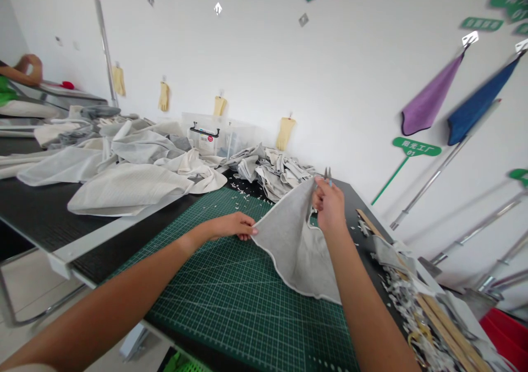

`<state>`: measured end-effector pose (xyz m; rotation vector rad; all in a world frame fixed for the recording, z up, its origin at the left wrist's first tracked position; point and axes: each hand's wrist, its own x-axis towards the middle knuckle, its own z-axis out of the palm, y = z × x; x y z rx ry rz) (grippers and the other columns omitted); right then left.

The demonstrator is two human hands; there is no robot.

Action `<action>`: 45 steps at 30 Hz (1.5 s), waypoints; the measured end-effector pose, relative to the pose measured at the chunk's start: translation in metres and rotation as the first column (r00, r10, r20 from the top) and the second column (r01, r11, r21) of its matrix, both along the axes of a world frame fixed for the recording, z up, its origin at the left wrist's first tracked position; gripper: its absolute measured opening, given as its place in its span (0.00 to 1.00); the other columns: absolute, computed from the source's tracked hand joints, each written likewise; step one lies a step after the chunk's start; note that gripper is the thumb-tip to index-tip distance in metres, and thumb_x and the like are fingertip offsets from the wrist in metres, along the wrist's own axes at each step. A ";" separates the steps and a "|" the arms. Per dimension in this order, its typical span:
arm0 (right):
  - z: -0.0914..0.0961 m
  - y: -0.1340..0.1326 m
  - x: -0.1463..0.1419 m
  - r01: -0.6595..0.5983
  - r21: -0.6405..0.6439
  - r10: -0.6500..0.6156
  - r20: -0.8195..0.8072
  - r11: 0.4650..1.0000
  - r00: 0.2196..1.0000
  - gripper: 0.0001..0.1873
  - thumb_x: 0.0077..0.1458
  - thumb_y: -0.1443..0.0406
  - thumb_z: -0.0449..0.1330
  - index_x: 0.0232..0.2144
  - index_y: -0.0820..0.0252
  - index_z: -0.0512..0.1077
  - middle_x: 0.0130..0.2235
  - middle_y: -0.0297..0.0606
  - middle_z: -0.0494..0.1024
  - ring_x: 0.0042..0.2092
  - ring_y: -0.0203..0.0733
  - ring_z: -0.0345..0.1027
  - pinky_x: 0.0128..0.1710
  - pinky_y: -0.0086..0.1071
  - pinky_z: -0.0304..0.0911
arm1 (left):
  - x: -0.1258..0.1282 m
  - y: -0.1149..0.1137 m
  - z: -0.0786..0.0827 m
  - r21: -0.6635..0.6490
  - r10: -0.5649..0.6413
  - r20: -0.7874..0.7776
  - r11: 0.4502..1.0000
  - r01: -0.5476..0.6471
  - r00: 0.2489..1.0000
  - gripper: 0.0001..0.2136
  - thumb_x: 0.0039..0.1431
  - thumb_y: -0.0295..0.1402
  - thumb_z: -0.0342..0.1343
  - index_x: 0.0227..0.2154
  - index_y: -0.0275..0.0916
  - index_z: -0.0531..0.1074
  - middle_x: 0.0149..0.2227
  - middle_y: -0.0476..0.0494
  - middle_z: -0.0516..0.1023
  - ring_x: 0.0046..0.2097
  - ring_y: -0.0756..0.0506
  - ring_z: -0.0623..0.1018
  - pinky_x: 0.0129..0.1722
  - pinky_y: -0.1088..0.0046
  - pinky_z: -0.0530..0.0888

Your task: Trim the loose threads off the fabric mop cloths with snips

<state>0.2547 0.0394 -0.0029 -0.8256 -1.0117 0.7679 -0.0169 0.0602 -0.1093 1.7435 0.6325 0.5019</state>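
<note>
A grey cloth (pixel 295 240) with a pale stitched edge lies partly lifted over the green cutting mat (pixel 231 295). My left hand (pixel 233 226) pinches the cloth's left corner down near the mat. My right hand (pixel 328 204) is closed on the cloth's raised top corner and also grips small snips (pixel 328 174), whose tips stick up above the fingers.
A heap of grey cloths (pixel 276 171) lies behind the mat, with larger pale fabric (pixel 132 168) spread to the left. Cloth scraps and a wooden ruler (pixel 416 300) line the right table edge. A clear plastic box (pixel 206 135) stands by the wall. Another person's arm (pixel 20 72) shows far left.
</note>
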 end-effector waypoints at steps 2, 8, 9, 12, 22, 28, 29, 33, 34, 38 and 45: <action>0.015 -0.010 0.012 0.027 0.053 -0.028 0.008 0.998 1.000 0.21 0.48 0.58 0.69 0.25 0.56 0.58 0.19 0.18 0.47 0.16 0.25 0.38 0.12 0.23 0.35 | 0.000 -0.003 0.005 -0.003 -0.006 0.012 1.000 0.006 1.000 0.15 0.54 0.46 0.62 0.30 0.38 0.78 0.30 0.45 0.77 0.35 0.46 0.75 0.36 0.73 0.71; 0.044 -0.035 0.033 0.062 0.103 -0.067 0.047 0.993 0.997 0.19 0.51 0.60 0.68 0.25 0.56 0.59 0.20 0.19 0.47 0.16 0.25 0.38 0.12 0.24 0.34 | 0.005 -0.013 0.020 -0.055 0.119 0.230 0.992 -0.109 0.966 0.15 0.56 0.45 0.62 0.37 0.37 0.76 0.37 0.41 0.78 0.40 0.45 0.76 0.43 0.69 0.72; 0.048 -0.038 0.035 0.050 0.079 -0.054 0.056 0.996 0.997 0.20 0.51 0.61 0.68 0.24 0.56 0.58 0.20 0.19 0.46 0.16 0.25 0.38 0.12 0.24 0.34 | 0.006 -0.014 0.022 -0.064 0.145 0.263 0.989 -0.133 0.954 0.15 0.57 0.45 0.62 0.38 0.37 0.76 0.38 0.41 0.78 0.41 0.45 0.76 0.44 0.69 0.72; 0.056 -0.046 0.041 0.004 -0.012 -0.002 0.089 1.000 0.996 0.24 0.50 0.61 0.69 0.22 0.55 0.55 0.19 0.19 0.46 0.15 0.25 0.37 0.12 0.25 0.33 | 0.006 -0.014 0.027 -0.069 0.194 0.326 0.981 -0.181 0.925 0.15 0.59 0.45 0.60 0.40 0.38 0.75 0.40 0.41 0.78 0.42 0.45 0.77 0.44 0.68 0.72; 0.051 -0.053 0.041 0.053 -0.250 0.058 0.415 0.967 0.908 0.21 0.47 0.56 0.71 0.21 0.57 0.62 0.16 0.21 0.51 0.16 0.26 0.40 0.14 0.24 0.32 | 0.011 -0.015 0.030 -0.005 0.302 0.434 0.943 -0.332 0.849 0.16 0.62 0.47 0.56 0.38 0.38 0.72 0.39 0.43 0.77 0.43 0.44 0.76 0.46 0.67 0.72; 0.052 -0.056 0.033 0.123 -0.215 0.018 0.557 0.969 0.831 0.19 0.50 0.54 0.69 0.21 0.59 0.67 0.16 0.24 0.53 0.17 0.27 0.43 0.15 0.25 0.34 | 0.009 -0.014 0.048 0.013 0.436 0.512 0.858 -0.514 0.740 0.14 0.64 0.46 0.53 0.40 0.39 0.70 0.44 0.43 0.77 0.49 0.42 0.76 0.48 0.65 0.71; 0.055 -0.059 0.032 0.121 -0.173 -0.013 0.522 0.977 0.853 0.19 0.50 0.54 0.68 0.22 0.59 0.67 0.17 0.24 0.52 0.17 0.26 0.42 0.16 0.25 0.33 | 0.007 -0.016 0.057 0.045 0.445 0.529 0.835 -0.548 0.722 0.14 0.65 0.45 0.52 0.40 0.39 0.70 0.43 0.44 0.76 0.48 0.43 0.76 0.48 0.66 0.71; 0.079 -0.082 0.029 0.084 0.039 -0.092 0.329 0.996 0.940 0.15 0.51 0.57 0.69 0.27 0.59 0.69 0.20 0.22 0.48 0.19 0.26 0.38 0.18 0.28 0.30 | -0.004 -0.034 0.106 0.210 0.425 0.621 0.719 -0.663 0.658 0.10 0.65 0.42 0.53 0.38 0.39 0.68 0.38 0.48 0.74 0.42 0.46 0.74 0.44 0.69 0.72; 0.086 -0.091 0.026 0.087 0.094 -0.111 0.288 0.992 0.951 0.13 0.51 0.59 0.70 0.28 0.59 0.70 0.21 0.22 0.47 0.20 0.26 0.37 0.18 0.29 0.29 | -0.007 -0.042 0.120 0.236 0.413 0.645 0.692 -0.682 0.643 0.09 0.65 0.41 0.53 0.39 0.40 0.68 0.38 0.48 0.73 0.41 0.47 0.74 0.43 0.70 0.72; 0.110 -0.131 0.016 0.152 0.267 -0.207 0.191 0.952 0.959 0.10 0.52 0.69 0.69 0.26 0.60 0.71 0.22 0.23 0.47 0.21 0.27 0.36 0.19 0.31 0.29 | -0.017 -0.081 0.171 0.232 0.367 0.709 0.684 -0.691 0.602 0.07 0.66 0.38 0.52 0.40 0.41 0.68 0.36 0.48 0.71 0.36 0.49 0.73 0.36 0.73 0.72; 0.116 -0.169 0.032 0.240 0.283 -0.335 0.357 0.929 0.872 0.10 0.53 0.66 0.69 0.24 0.58 0.72 0.25 0.30 0.52 0.22 0.30 0.40 0.20 0.35 0.29 | -0.028 -0.102 0.210 0.186 0.355 0.628 0.795 -0.577 0.692 0.08 0.64 0.38 0.54 0.37 0.38 0.70 0.30 0.49 0.68 0.31 0.51 0.71 0.28 0.78 0.66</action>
